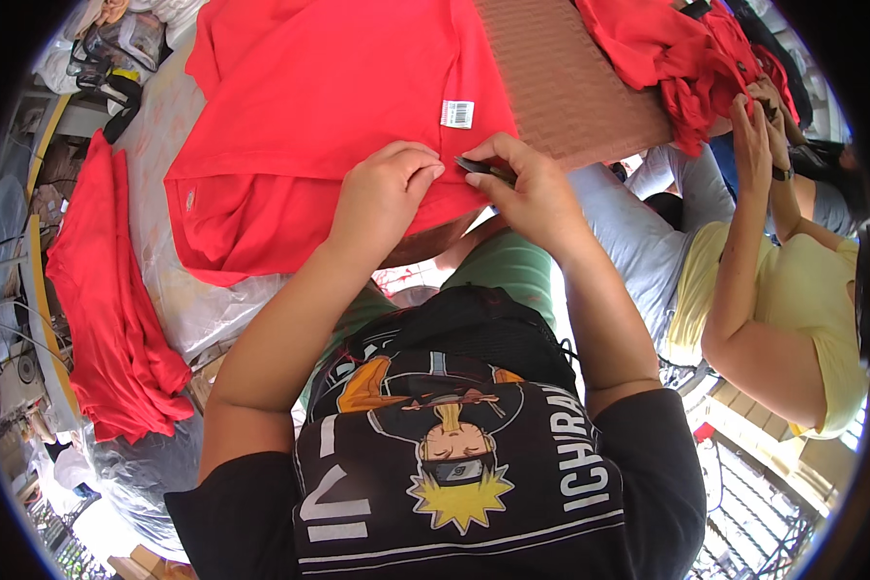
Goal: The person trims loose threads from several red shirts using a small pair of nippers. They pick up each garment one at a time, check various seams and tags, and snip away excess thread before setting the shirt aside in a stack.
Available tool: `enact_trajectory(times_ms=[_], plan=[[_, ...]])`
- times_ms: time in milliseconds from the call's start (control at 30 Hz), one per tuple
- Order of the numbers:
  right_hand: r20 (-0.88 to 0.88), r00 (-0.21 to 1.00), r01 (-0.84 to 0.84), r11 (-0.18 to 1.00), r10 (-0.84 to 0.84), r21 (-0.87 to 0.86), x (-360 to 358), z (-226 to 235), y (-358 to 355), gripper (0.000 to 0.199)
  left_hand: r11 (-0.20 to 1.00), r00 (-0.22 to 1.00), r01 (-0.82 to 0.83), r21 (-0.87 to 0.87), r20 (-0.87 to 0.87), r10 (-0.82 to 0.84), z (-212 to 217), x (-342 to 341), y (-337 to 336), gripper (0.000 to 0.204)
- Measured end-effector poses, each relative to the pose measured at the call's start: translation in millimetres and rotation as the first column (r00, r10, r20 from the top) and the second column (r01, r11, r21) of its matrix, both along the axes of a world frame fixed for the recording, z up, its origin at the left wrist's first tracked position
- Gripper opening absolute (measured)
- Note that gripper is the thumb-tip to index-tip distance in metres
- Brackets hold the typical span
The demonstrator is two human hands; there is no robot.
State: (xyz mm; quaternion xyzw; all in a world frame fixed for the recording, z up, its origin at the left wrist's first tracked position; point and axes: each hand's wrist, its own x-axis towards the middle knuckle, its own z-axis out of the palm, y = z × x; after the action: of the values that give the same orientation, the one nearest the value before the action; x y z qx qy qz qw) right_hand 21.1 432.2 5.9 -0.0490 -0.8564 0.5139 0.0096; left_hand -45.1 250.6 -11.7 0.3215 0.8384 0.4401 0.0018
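Observation:
A red garment [319, 106] lies spread over the work surface in front of me, with a white barcode label [457, 114] on it. My left hand [389, 188] is over its near part, thumb and fingertips pinched together beside a seam; what they hold, if anything, is too small to make out. Just right of it, my right hand [536, 188] is closed round small dark thread snips [483, 169]. Their pointed metal blades aim left toward my left fingertips, just below the label. The fingers hide most of the snips' body.
Brown ribbed cloth [570, 82] covers the surface to the right. Beyond it, a person in a yellow top [783, 300] handles another red garment [686, 68]. More red cloth [116, 309] hangs at the left, beside clear plastic sheeting [203, 309] and a cluttered shelf.

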Motion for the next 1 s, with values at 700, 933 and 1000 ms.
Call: enact_trajectory(times_ms=[700,933,1000], plan=[[-0.059,0.998,0.029,0.998,-0.033,-0.059,2.2,-7.0,1.1,0.017,0.999,0.919,-0.039,0.03,0.392,0.024,6.9,-9.2,-2.1,0.017],[-0.148,0.988,-0.006,0.978,0.038,0.208,-0.3,0.3,-5.6,0.016,1.0,0.947,-0.011,0.022,0.323,0.004,4.4,-9.8,-2.9,0.017],[-0.167,0.983,-0.013,0.932,0.078,0.363,-2.0,6.6,-6.7,0.015,0.994,0.982,0.093,0.066,0.158,-0.102,8.6,-10.5,-8.2,0.016]])
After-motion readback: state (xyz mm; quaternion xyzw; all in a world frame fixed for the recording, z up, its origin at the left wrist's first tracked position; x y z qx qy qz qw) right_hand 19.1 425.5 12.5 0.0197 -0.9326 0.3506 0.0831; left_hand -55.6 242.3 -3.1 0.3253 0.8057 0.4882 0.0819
